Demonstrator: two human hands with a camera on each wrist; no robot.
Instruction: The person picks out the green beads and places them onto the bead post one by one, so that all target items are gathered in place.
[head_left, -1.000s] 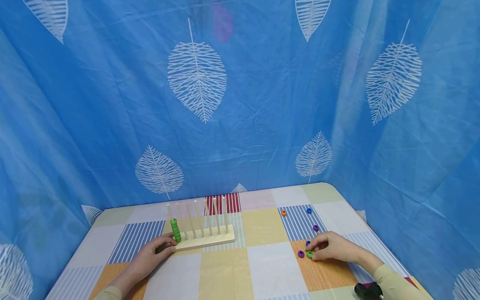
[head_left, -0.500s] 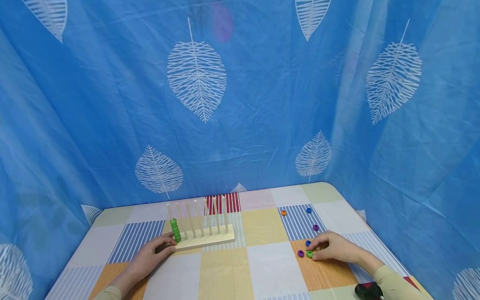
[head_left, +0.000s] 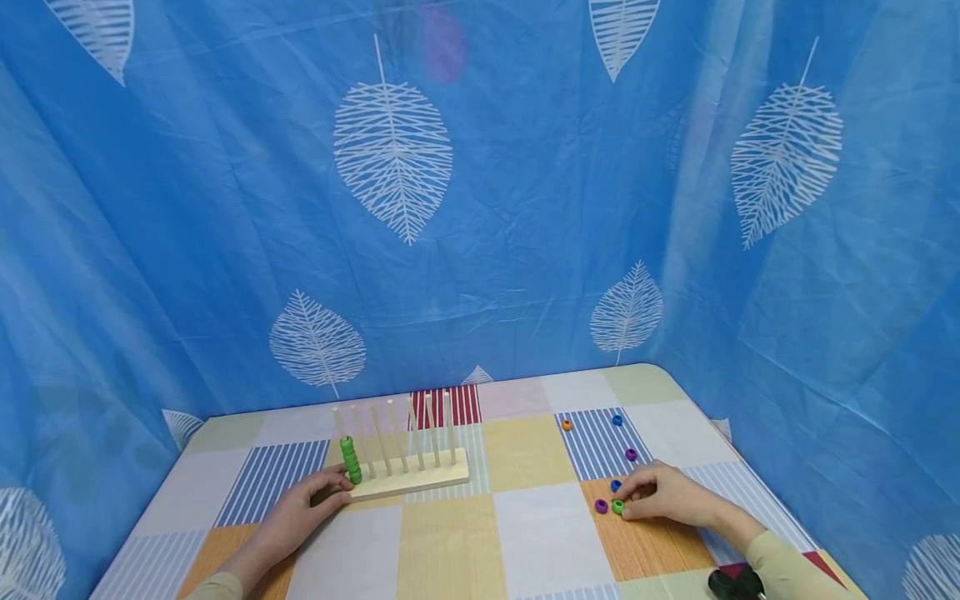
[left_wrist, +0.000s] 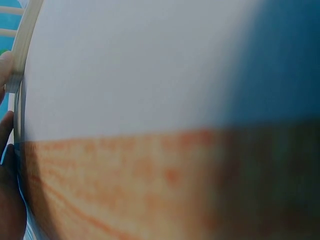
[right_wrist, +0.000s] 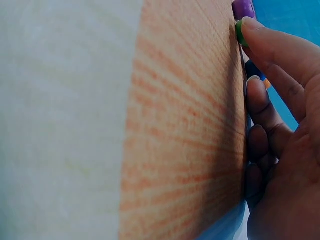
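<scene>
A wooden peg rack [head_left: 408, 481] stands on the table in the head view, its upright pegs in a row. Green beads [head_left: 350, 460] are stacked on its leftmost peg. My left hand [head_left: 303, 512] grips the left end of the rack's base, thumb at the front and fingers behind. On the right, my right hand [head_left: 663, 493] pinches a green bead [head_left: 618, 507] between thumb and index finger, low at the tabletop. In the right wrist view the thumb lies on this green bead [right_wrist: 241, 34]. A purple bead [head_left: 601, 506] and a blue bead [head_left: 616, 485] lie right beside it.
Farther back lie another purple bead [head_left: 631, 455], another blue bead [head_left: 617, 420] and an orange bead [head_left: 567, 425]. A black object [head_left: 735, 582] sits by the right forearm. A blue leaf-print curtain [head_left: 495, 208] surrounds the patchwork-covered table [head_left: 450, 550].
</scene>
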